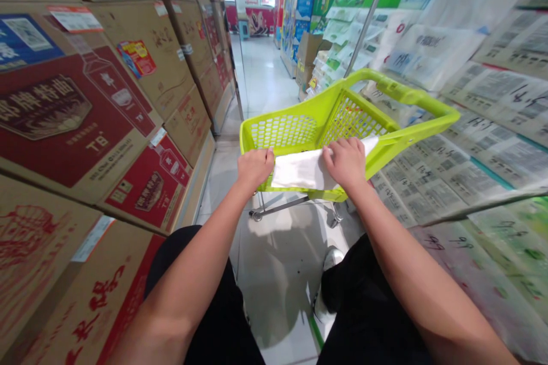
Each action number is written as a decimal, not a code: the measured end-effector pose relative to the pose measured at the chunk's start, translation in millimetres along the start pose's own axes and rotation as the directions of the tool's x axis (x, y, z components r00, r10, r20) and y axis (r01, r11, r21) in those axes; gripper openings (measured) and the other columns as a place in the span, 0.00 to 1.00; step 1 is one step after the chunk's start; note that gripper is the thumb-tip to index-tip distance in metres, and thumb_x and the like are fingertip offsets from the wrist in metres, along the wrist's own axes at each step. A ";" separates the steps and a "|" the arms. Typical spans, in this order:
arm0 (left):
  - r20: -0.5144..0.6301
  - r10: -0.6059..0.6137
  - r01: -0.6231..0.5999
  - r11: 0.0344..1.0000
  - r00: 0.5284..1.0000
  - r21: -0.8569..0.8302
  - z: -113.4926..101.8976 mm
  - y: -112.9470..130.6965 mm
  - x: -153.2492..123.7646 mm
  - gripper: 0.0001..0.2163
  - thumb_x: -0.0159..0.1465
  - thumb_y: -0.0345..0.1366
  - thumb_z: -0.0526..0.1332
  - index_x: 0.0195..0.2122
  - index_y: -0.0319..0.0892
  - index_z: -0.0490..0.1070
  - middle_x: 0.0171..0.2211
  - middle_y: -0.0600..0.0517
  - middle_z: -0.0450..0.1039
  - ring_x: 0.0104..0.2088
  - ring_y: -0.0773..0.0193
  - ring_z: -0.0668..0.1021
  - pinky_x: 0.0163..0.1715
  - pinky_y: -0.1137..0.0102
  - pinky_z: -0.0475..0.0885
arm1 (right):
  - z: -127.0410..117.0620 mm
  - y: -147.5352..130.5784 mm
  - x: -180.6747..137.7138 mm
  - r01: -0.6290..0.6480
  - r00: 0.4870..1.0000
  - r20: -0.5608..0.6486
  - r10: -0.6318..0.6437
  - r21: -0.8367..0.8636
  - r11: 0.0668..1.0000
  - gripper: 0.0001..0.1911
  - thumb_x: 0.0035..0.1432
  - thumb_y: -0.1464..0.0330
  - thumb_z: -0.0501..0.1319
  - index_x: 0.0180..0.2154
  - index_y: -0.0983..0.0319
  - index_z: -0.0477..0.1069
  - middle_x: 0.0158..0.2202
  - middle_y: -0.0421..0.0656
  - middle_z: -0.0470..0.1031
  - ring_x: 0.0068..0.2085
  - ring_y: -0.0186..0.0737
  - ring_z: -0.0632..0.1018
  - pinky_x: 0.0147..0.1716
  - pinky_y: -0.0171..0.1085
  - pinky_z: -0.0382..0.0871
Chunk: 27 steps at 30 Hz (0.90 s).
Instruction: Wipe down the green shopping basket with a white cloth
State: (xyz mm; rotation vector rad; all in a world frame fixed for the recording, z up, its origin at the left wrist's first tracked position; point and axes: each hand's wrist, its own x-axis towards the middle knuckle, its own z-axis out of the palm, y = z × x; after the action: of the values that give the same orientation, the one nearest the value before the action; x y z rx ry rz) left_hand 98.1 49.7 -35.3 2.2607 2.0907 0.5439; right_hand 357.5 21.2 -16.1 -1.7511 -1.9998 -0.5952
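A lime-green shopping cart (pixel 282 125) stands in front of me, its near side turned towards me and its handle on the right. My left hand (pixel 254 170) is closed over the near rim at the cart's left corner. Draped along that rim is a white cloth (pixel 299 170), or something much like one. My right hand (pixel 346 164) rests on the cloth further right, its fingers curled over cloth and rim. The fingertips of both hands are hidden behind the rim. Little of the basket's inside shows.
Stacked cardboard boxes (pixel 120 80) wall the aisle on the left. Packs of tissue (pixel 471 154) with handwritten prices fill the right side. A metal pole (pixel 370 17) rises behind the cart. The tiled floor (pixel 268 74) runs on towards shelves and a blue stool (pixel 244 28).
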 end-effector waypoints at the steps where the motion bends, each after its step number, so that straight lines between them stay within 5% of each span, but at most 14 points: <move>1: 0.003 0.009 -0.009 1.000 1.000 -0.002 -0.5 0.2 -0.4 0.28 0.75 0.46 0.41 0.45 0.43 0.82 0.45 0.42 0.84 0.47 0.50 0.83 0.42 0.62 0.72 | -0.9 12.9 2.6 -0.035 0.999 -0.023 0.034 -0.010 0.999 0.21 0.71 0.59 0.49 0.36 0.60 0.77 0.37 0.51 0.75 0.46 0.54 0.70 0.57 0.54 0.59; 5: -0.006 0.032 -0.032 0.999 0.999 -0.006 0.2 5.5 -4.0 0.27 0.75 0.45 0.42 0.45 0.43 0.82 0.45 0.42 0.83 0.47 0.50 0.83 0.42 0.61 0.72 | -0.9 29.9 4.2 -0.106 0.991 -0.092 0.102 -0.042 0.993 0.20 0.71 0.62 0.49 0.35 0.61 0.77 0.36 0.51 0.75 0.47 0.56 0.69 0.60 0.57 0.56; 12: -0.004 0.039 -0.039 0.999 0.999 -0.004 3.8 -1.9 2.8 0.27 0.74 0.45 0.43 0.45 0.42 0.82 0.45 0.41 0.83 0.47 0.48 0.83 0.42 0.60 0.72 | 2.6 -35.1 -7.2 0.104 0.993 0.047 -0.107 0.077 0.992 0.21 0.72 0.57 0.48 0.43 0.60 0.75 0.42 0.51 0.75 0.49 0.55 0.69 0.59 0.53 0.56; 20: -0.006 0.026 -0.026 1.000 1.000 -0.012 4.5 -11.5 8.4 0.30 0.75 0.51 0.40 0.43 0.43 0.81 0.44 0.41 0.83 0.46 0.48 0.82 0.42 0.60 0.71 | -0.6 20.7 5.4 -0.026 0.997 -0.070 0.027 0.009 1.000 0.24 0.73 0.60 0.47 0.35 0.60 0.77 0.36 0.51 0.77 0.45 0.54 0.70 0.55 0.55 0.60; 27: -0.155 0.085 -0.112 0.978 0.984 -0.175 5.0 -1.3 -2.0 0.21 0.77 0.47 0.40 0.51 0.49 0.73 0.51 0.48 0.79 0.48 0.55 0.80 0.40 0.64 0.68 | 0.4 -36.8 -7.0 0.049 0.996 -0.072 -0.043 0.073 0.996 0.20 0.72 0.60 0.50 0.51 0.60 0.77 0.51 0.52 0.76 0.57 0.56 0.69 0.70 0.59 0.44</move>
State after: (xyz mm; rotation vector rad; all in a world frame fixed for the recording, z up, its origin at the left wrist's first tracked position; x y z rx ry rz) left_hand 98.1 49.1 -40.8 2.2917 1.9019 0.8944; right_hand 321.9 11.4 -22.1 -1.6220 -1.9930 -0.5805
